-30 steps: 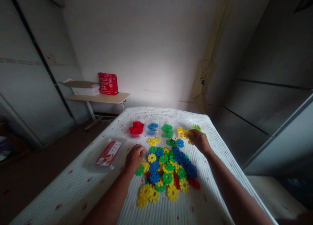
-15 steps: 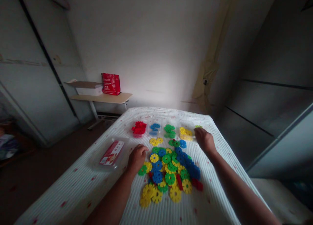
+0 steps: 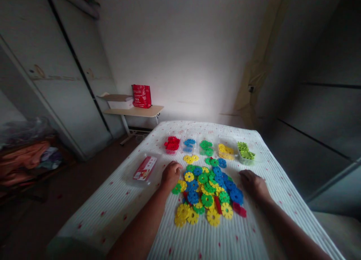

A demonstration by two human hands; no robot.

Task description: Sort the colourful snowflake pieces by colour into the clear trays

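Note:
A loose pile of flower-shaped plastic discs [image 3: 207, 199] in yellow, green, blue and red lies on the bed between my hands. My left hand [image 3: 171, 174] rests at the pile's left edge with its fingers curled in; nothing shows in it. On the right side, my right hand [image 3: 255, 185] lies palm down on the cover beside the blue discs [image 3: 236, 195], fingers loosely stretched and no disc visible. Behind the pile stand clear boxes of sorted pieces: red [image 3: 172, 143], blue [image 3: 189, 143], green [image 3: 206, 147], yellow [image 3: 225, 151] and light green [image 3: 246, 151].
A clear plastic box with a red and white label [image 3: 145, 168] lies left of my left hand. Beyond the bed [image 3: 113, 199], a small table [image 3: 152, 111] holds a red bag [image 3: 141, 96] and a white box [image 3: 120, 103]. Grey cabinets stand on both sides.
My right hand has drawn back from the light green box to the bed beside the pile. My left hand stays by the pile. The whole view has shifted somewhat.

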